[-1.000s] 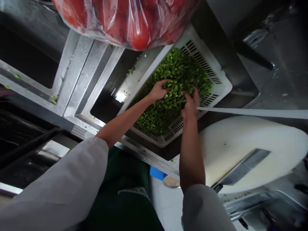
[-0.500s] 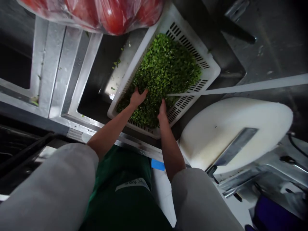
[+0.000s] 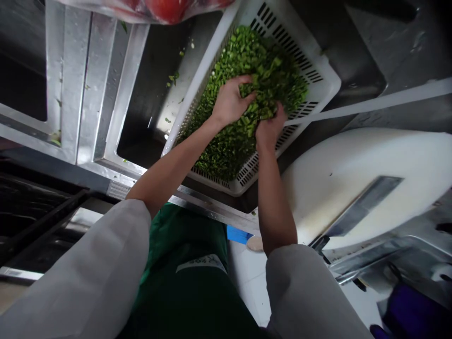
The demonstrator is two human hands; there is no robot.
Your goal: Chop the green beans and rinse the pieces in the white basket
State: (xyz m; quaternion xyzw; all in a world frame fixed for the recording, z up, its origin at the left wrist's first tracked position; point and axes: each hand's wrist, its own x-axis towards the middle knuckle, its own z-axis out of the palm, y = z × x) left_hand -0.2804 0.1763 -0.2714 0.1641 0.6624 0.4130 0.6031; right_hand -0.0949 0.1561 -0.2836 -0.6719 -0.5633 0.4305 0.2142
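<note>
A white slotted plastic basket [image 3: 319, 70] sits tilted in a steel sink [image 3: 155, 70] and holds a heap of chopped green vegetable pieces [image 3: 247, 56]. My left hand [image 3: 229, 99] lies on the heap with fingers curled into the pieces. My right hand [image 3: 270, 127] is beside it, cupped against the same pile, with green bits between the two hands. Both forearms reach forward from grey sleeves.
A bag of red tomatoes [image 3: 165, 7] hangs over the sink's far edge. A round white cutting board [image 3: 353, 165] with a cleaver [image 3: 356, 212] lies to the right. A second sink basin [image 3: 21, 70] is at the left. A thin stream of water [image 3: 381, 101] crosses toward the basket.
Both hands moved from the near end of the basket up into the middle of the heap and closed together around a mound of green pieces. The camera shifted slightly.
</note>
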